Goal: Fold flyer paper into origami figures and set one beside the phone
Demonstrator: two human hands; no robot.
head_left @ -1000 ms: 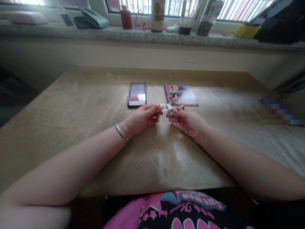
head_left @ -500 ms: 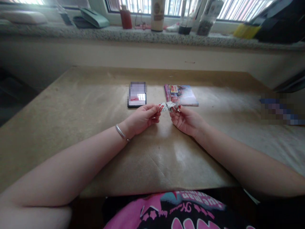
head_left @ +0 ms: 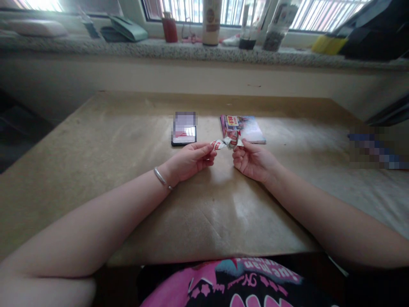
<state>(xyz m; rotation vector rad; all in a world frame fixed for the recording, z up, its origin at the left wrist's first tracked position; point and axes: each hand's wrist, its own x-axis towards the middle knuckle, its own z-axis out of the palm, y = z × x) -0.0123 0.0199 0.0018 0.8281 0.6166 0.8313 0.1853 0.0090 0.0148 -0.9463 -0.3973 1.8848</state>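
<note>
Between my two hands is a twisted strip of printed paper (head_left: 227, 140), white with red and grey marks. My left hand (head_left: 195, 158) pinches its left end between thumb and fingers. At the other end, my right hand (head_left: 254, 161) holds it with the thumb on top and the fingers curled under. The paper is held a little above the table, just in front of a colourful booklet (head_left: 247, 128) that it partly overlaps in view. What kind of folded item the paper is, I cannot make out.
A phone (head_left: 184, 128) lies on the tan table (head_left: 191, 221) beyond my left hand. On the right edge is a blurred blue item (head_left: 378, 149). The stone windowsill (head_left: 159, 49) holds a red bottle (head_left: 169, 27), a pale bottle (head_left: 211, 23) and a dark bag (head_left: 377, 34).
My right hand has shifted slightly right, and the right part of the paper has turned upward. My left hand keeps its pinch almost in place.
</note>
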